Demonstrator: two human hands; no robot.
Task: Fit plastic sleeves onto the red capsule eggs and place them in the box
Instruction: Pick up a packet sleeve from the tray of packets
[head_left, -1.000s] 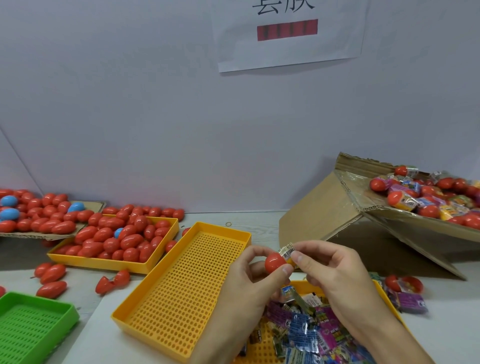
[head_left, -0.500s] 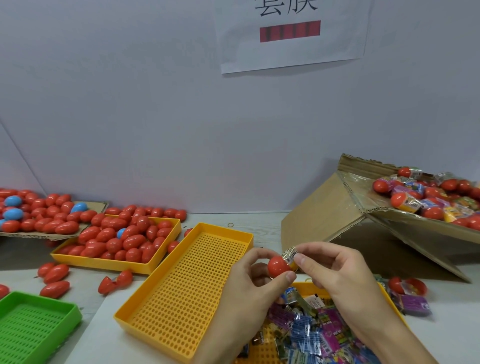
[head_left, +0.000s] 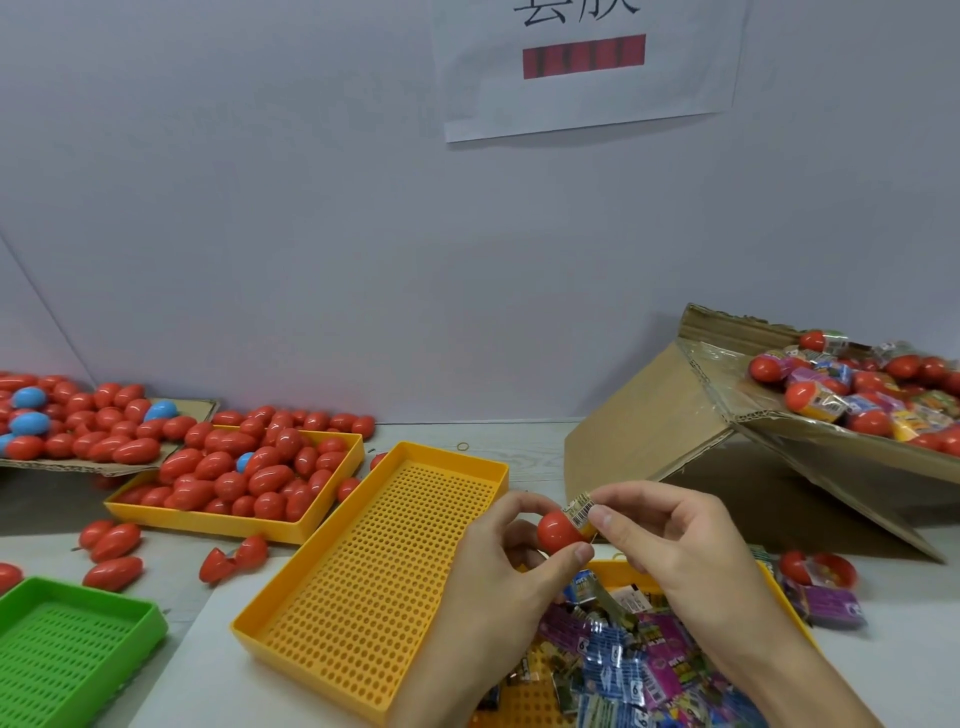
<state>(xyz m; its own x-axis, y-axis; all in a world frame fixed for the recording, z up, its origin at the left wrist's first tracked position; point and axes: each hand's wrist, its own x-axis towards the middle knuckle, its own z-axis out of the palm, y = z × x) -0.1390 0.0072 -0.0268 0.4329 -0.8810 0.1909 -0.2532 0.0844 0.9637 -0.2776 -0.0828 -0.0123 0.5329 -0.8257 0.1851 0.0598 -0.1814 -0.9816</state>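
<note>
My left hand (head_left: 511, 566) pinches a red capsule egg (head_left: 557, 530) between thumb and fingers, above the near trays. My right hand (head_left: 670, 540) pinches a printed plastic sleeve (head_left: 581, 512) that sits on the egg's right end. Loose flat sleeves (head_left: 623, 660) fill a yellow tray under my hands. Bare red eggs (head_left: 249, 473) fill a yellow tray at the left. The tilted cardboard box (head_left: 654, 415) at the right holds several sleeved eggs (head_left: 852, 395).
An empty perforated yellow tray (head_left: 374, 566) lies left of my hands, and a green tray (head_left: 62, 649) sits at the bottom left. More red and blue eggs (head_left: 78, 415) lie on cardboard at the far left. Loose eggs (head_left: 111, 540) and a sleeved egg (head_left: 821, 577) rest on the table.
The sleeve has slid a little further onto the egg's right end. Both hands stay in nearly the same place.
</note>
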